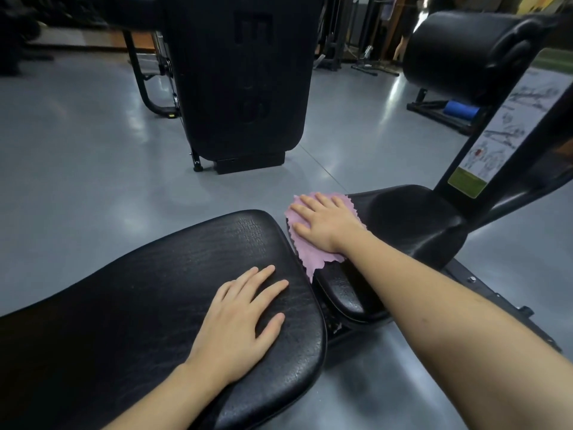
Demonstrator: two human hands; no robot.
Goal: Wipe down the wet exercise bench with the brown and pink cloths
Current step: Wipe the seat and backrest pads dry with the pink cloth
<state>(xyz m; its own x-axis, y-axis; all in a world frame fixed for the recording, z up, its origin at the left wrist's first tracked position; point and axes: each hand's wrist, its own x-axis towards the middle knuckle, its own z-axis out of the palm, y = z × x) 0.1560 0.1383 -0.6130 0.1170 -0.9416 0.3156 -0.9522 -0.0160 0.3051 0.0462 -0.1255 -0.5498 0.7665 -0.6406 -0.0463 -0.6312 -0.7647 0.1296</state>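
Note:
The black padded exercise bench (148, 293) fills the lower half of the view, its long back pad on the left and a smaller seat pad (412, 218) to the right. My left hand (245, 318) rests flat on the back pad near its right end, fingers straight. My right hand (325, 225) presses flat on a pink cloth (310, 259) that lies on the near-left part of the seat pad, by the gap between the pads. No brown cloth is in view.
A black upright machine housing (245, 76) stands on the grey floor behind the bench. A black roller pad (465, 54) on a post with an instruction sticker (496, 128) rises at the right. A blue roller (461, 109) lies far right, and a person's legs show at the back.

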